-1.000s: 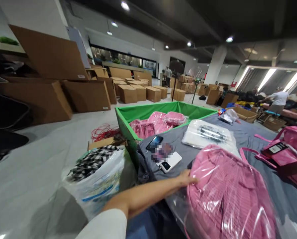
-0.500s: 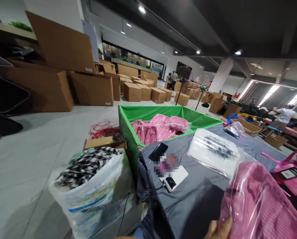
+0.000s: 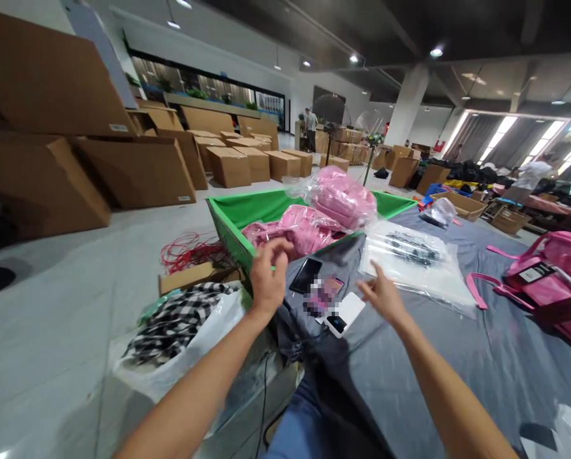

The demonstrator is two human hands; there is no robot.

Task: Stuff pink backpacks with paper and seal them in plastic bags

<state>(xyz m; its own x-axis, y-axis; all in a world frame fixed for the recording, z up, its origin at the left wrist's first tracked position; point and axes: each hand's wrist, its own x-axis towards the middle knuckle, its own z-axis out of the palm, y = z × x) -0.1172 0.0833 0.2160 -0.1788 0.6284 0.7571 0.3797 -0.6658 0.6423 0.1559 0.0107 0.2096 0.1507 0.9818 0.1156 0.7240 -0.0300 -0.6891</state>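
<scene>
At the left, a checked cloth (image 3: 180, 322) is lying in a white plastic bag (image 3: 213, 328), with red cord (image 3: 194, 252) behind. The left hand (image 3: 270, 277) is hovering by the near corner of the green bin (image 3: 256, 207) — fingers loosely curled, gripping nothing. Pink wrapped bags (image 3: 307, 226) are lying in the bin; over them a clear-wrapped pink backpack (image 3: 343, 196) is showing, though whether it is touching them I cannot tell. A phone (image 3: 305, 275) and a white power bank (image 3: 351, 311) are resting on the grey cloth (image 3: 448, 357) between the hands. The right hand (image 3: 383, 294) is hanging near the power bank — released, holding nothing. Beyond it, plastic bags (image 3: 404, 255) are lying flat; farther right, another pink backpack (image 3: 560, 255) is resting.
</scene>
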